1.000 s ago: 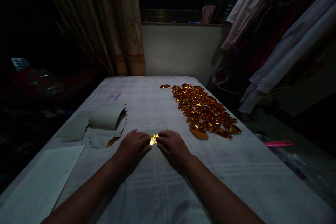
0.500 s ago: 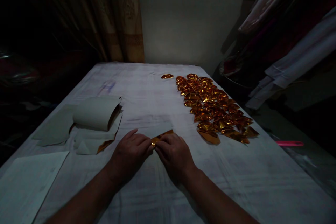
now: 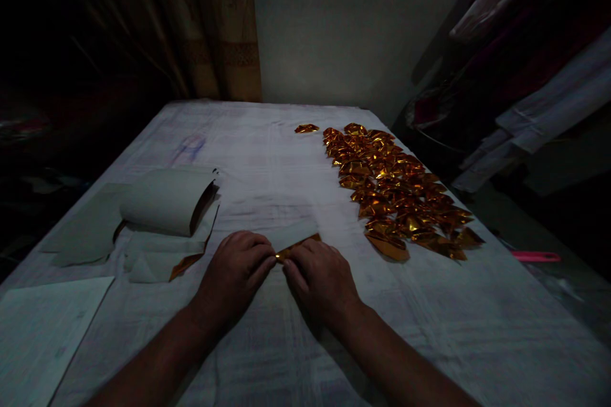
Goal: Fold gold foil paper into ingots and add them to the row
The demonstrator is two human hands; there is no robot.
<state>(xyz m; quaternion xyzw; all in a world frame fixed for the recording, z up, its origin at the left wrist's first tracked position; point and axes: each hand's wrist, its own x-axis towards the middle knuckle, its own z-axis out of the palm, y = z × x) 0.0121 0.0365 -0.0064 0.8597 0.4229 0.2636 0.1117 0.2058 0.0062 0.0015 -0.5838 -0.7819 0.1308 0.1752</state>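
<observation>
White cloth covers the table (image 3: 429,331), dim under weak light, and two bare forearms reach across its near part to meet in the middle. Both hands lie knuckles up and close together, fingers curled narrow: the left hand (image 3: 236,270) and the right hand (image 3: 319,276) pinch and press one small foil sheet (image 3: 300,242) where their fingertips touch. That sheet lies just beyond the fingertips, gold at its near edge and pale on the side turned up. Its long axis slants from the meeting point away and to the right, so most of it sits ahead of the right hand's knuckles, and the left hand reaches only its near left corner. Near the left forearm a flat sheet (image 3: 42,324) rests on the cloth. Left of the left hand and a little beyond it lies a stack of sheets (image 3: 167,203), pale side up, the top one curled over. Right of the right hand and farther off, a pile of folded gold pieces (image 3: 396,191) spreads away in a long band, well apart from both hands. Beyond the table hang a curtain (image 3: 224,25), a bare wall (image 3: 344,32) and, far right, hanging clothes (image 3: 539,95).
</observation>
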